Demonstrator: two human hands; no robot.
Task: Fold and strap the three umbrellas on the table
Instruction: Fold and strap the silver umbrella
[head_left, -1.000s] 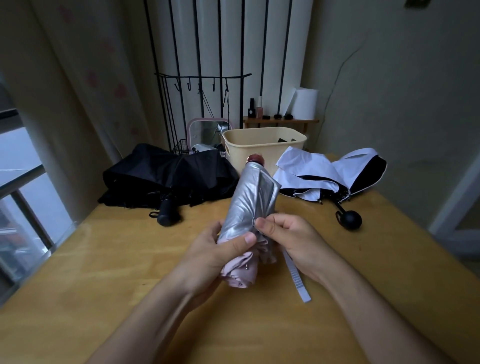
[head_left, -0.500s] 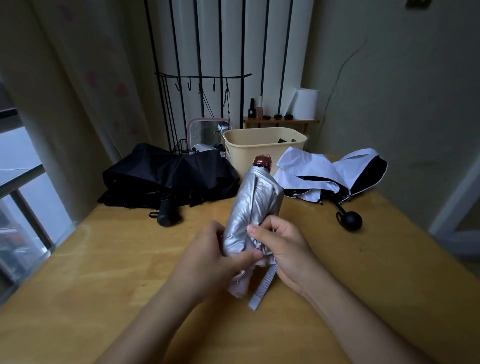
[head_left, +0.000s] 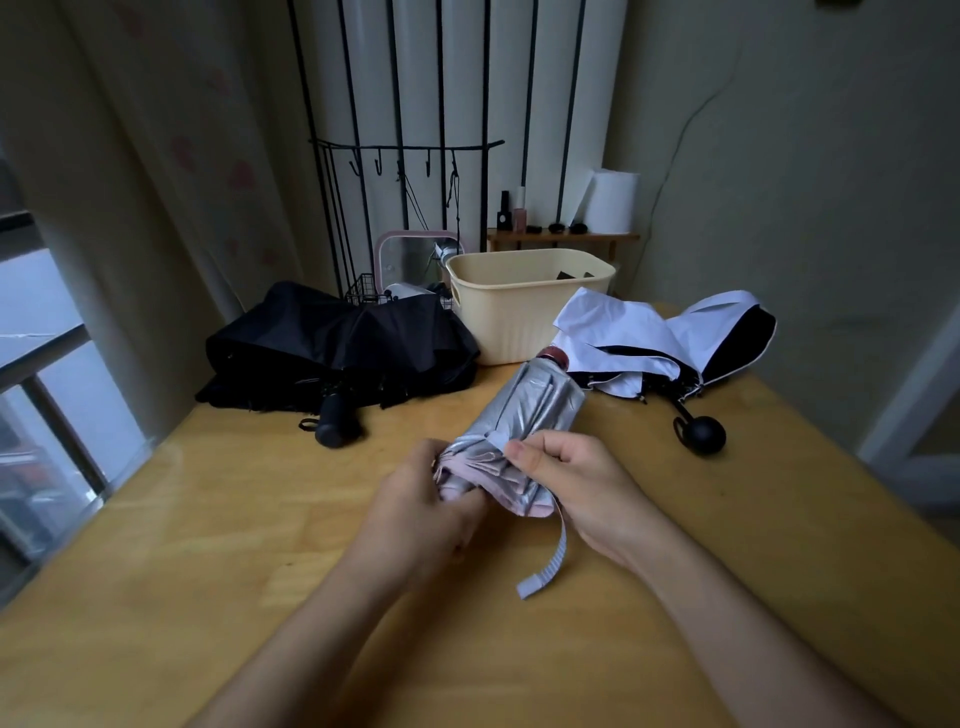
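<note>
A silver umbrella (head_left: 524, 415) is held in both hands above the middle of the wooden table (head_left: 208, 571).

The bunched, pink-lined near end is gripped by the curled fingers of the left hand (head_left: 415, 509), while the silver folds are pinched between thumb and fingers of the right hand (head_left: 582, 483). The maroon tip is pointed far and to the right, and the strap (head_left: 550, 561) is left hanging loose below the right hand. A black umbrella (head_left: 337, 338) is heaped unfolded at the far left, its handle (head_left: 335, 423) turned toward the near side. A white umbrella (head_left: 649, 332) with a black lining is spread at the far right, partly hidden behind the silver one's tip. A cream basket (head_left: 519, 312) is set between them.
</note>
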